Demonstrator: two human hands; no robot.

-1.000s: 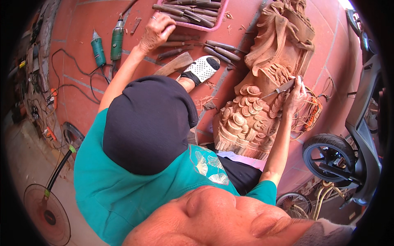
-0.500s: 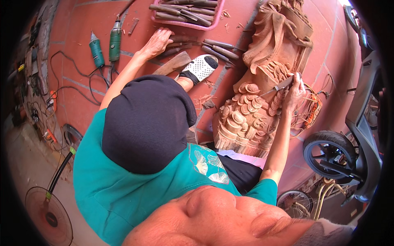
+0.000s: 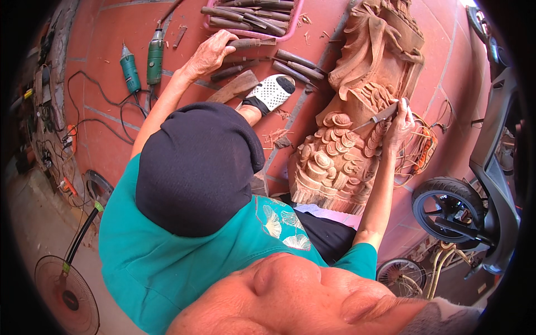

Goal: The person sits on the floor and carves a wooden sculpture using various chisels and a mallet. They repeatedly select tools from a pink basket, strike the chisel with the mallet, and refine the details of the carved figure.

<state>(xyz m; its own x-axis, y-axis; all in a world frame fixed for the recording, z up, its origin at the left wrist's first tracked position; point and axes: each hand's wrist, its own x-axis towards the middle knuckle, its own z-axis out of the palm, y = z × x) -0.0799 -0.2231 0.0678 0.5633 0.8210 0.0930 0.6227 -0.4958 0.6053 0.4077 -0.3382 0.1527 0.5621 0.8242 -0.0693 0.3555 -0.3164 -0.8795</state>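
The left hand (image 3: 207, 54) has been moved across the red tiled floor (image 3: 111, 128) toward the pink tray (image 3: 298, 17) and is now closed around the handle of a wooden-handled chisel (image 3: 251, 42) lying just beside it. The right hand (image 3: 400, 119) is kept gripped on a thin carving tool (image 3: 377, 118), its tip against the wooden statue (image 3: 357, 128). A tool change is judged likely.

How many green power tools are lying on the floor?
2. One green power tool lies at upper left; the second green power tool lies just right of it. More may be hidden off-frame.
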